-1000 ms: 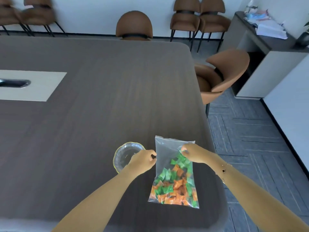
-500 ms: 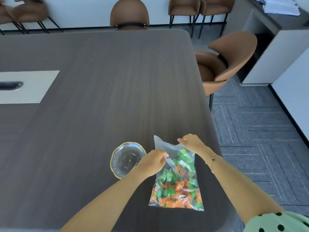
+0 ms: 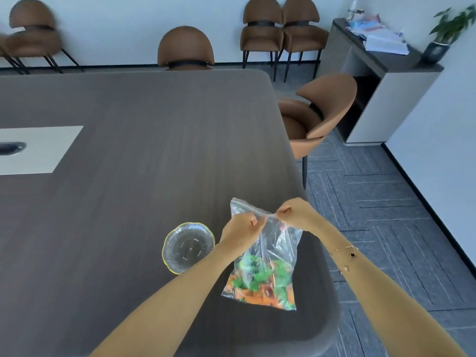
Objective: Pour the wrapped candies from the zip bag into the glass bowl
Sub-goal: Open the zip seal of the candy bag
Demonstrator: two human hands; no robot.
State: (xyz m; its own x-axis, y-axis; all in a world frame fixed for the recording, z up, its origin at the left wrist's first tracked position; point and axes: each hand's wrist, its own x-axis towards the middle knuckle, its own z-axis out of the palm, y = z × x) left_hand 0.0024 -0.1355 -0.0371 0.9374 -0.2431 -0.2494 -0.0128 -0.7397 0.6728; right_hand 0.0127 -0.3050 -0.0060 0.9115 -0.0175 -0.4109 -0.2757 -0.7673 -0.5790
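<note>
A clear zip bag (image 3: 277, 246) hangs upright above the table's near right part, its top edge pinched between both hands. Green and orange wrapped candies (image 3: 260, 282) have slid to its bottom. My left hand (image 3: 242, 229) grips the top edge on the left, my right hand (image 3: 293, 213) grips it on the right, close together. Left of the bag, an empty glass bowl (image 3: 171, 261) with a yellowish rim stands on the table, partly crossed by my left forearm.
The dark wooden table (image 3: 128, 150) has a rounded right edge just right of the bag. A light inset panel (image 3: 41, 148) lies at far left. Brown chairs (image 3: 322, 117) stand around; a side cabinet (image 3: 386, 73) with papers and a plant is at back right.
The bag lay flat on the table; both hands moved to its top edge and lifted it, and the candies slid down to the bottom.
</note>
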